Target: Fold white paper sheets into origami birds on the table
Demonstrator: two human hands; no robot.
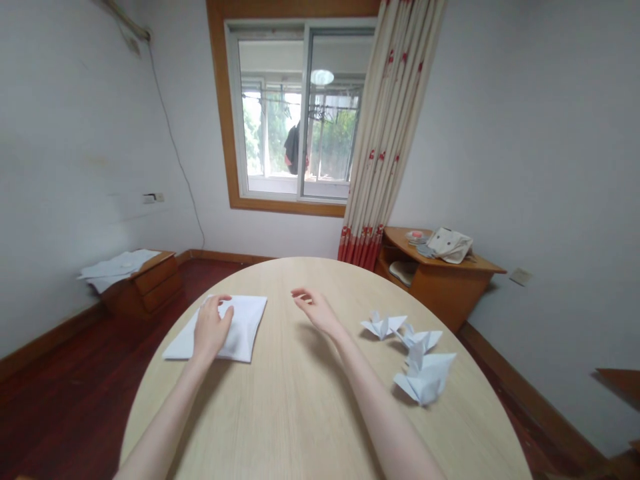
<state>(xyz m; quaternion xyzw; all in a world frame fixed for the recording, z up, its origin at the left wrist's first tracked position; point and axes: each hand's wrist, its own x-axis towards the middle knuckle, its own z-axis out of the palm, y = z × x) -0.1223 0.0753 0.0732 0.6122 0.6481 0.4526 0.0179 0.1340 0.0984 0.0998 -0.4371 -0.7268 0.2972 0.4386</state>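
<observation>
My left hand is over a stack of white paper on the left of the round table, its fingers apart and curved. Whether the fingertips touch the top sheet, I cannot tell. Near the table's middle, my right hand hovers above the wood with loosely bent fingers and holds nothing. To the right of that arm stand three folded white paper cranes: a far one, a middle one and a near, larger one.
The round pale wooden table fills the foreground. Beyond it at right is a wooden corner desk with a white bag. A low drawer cabinet with papers stands at left. A curtain hangs beside the window.
</observation>
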